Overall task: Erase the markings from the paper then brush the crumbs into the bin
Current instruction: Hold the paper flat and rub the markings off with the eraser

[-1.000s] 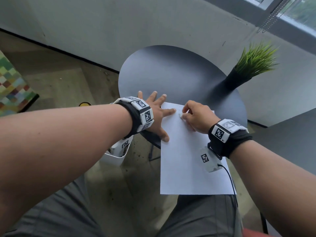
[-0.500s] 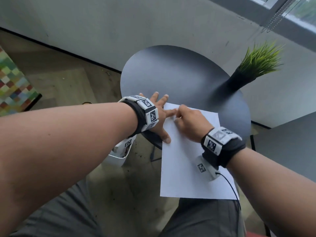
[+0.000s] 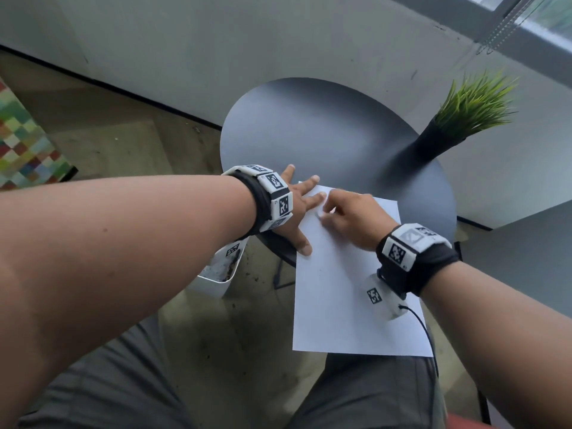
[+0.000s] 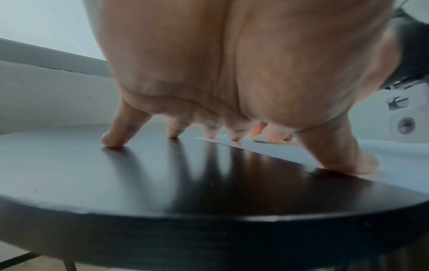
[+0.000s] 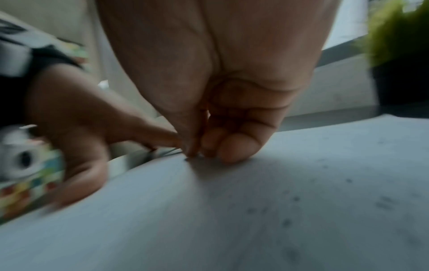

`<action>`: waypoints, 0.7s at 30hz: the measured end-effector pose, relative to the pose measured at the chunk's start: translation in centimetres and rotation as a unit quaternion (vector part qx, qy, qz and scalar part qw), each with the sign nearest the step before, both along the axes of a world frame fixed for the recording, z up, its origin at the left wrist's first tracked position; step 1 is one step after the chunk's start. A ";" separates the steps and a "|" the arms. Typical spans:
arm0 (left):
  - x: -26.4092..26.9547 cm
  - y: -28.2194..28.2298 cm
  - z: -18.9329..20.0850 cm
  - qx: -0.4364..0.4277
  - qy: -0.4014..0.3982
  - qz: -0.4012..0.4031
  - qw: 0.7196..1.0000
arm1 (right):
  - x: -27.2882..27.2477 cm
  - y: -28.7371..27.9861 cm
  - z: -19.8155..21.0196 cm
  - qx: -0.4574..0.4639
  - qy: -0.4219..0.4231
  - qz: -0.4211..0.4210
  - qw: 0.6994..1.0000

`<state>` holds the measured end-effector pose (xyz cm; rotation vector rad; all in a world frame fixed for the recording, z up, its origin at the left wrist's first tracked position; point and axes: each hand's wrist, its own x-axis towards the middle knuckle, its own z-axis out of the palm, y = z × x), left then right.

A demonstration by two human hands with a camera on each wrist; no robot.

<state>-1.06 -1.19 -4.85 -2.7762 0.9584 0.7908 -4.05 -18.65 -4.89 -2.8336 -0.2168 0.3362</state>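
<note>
1. Pressing with splayed, straight fingers, your left hand (image 3: 295,209) pins the paper (image 3: 343,292) on the round table (image 3: 325,134).
2. Your right hand (image 3: 349,216) pinches a small eraser (image 3: 319,214) against the sheet's far left corner.
3. Your bin (image 3: 221,270) sits on the floor, left of the table.

A round dark tabletop (image 3: 325,128) with a glossy surface stands on thin dark legs over a wooden floor (image 3: 108,144). A white sheet of paper (image 3: 340,305) lies on its near side, the far part flat on the top, the near part hanging out past the rim. The left hand (image 3: 297,209) rests spread at the sheet's left edge: its outer fingertips touch the bare top, the others and the thumb press on the paper. The right hand (image 3: 353,218) rests on the sheet just beside it. A black pot of green grass (image 3: 458,125) stands at the far right rim. On the floor below the left edge sits a white bin (image 3: 219,270)
</note>
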 end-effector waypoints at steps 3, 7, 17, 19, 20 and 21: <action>-0.1 -0.1 0.2 0.005 -0.005 0.000 1.000 | 0.8 -0.9 -0.3 -0.030 -0.023 -0.082 0.996; 0.1 0.2 -0.2 -0.007 0.009 0.004 1.000 | -2.0 1.5 -0.5 0.006 -0.034 0.133 0.991; -0.1 0.2 0.0 -0.004 0.007 0.006 1.000 | -2.8 1.1 -0.8 0.003 -0.035 0.125 0.992; -0.2 0.2 0.1 -0.001 0.000 0.001 1.000 | -2.9 0.6 -0.4 0.006 -0.007 0.155 0.988; -0.2 0.1 0.2 0.000 -0.003 0.001 1.000 | -2.3 0.1 -0.3 -0.006 -0.007 0.128 0.992; -0.2 0.0 0.2 0.000 -0.006 0.002 1.000 | -1.4 -0.4 -0.3 -0.013 -0.002 0.068 0.998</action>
